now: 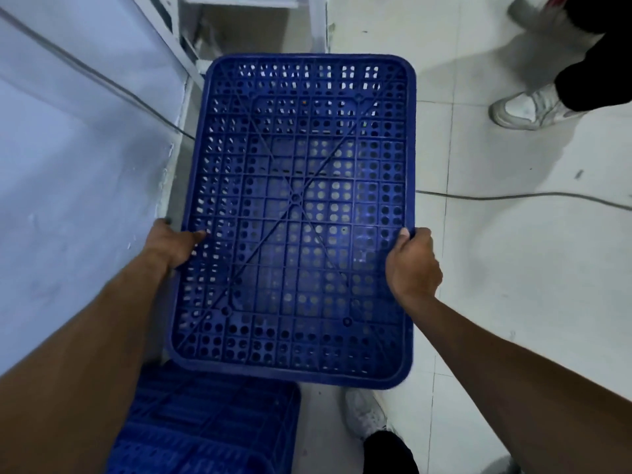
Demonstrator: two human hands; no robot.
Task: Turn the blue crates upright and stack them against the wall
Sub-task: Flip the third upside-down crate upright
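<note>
A blue perforated plastic crate (294, 213) fills the middle of the view, bottom side up, with its ribbed, hole-covered base facing me. My left hand (172, 242) grips its left edge and my right hand (412, 265) grips its right edge, both near the crate's middle. The crate is held above the floor, close to the pale wall (68, 165) on the left. Below it, at the bottom left, lies another blue crate (212, 425), partly hidden by my left forearm.
White tiled floor (513, 268) spreads to the right, crossed by a thin cable (513, 196). Another person's feet in white shoes (533, 107) stand at the upper right. My own white shoe (364, 415) shows at the bottom. A white frame (318, 25) stands at the top.
</note>
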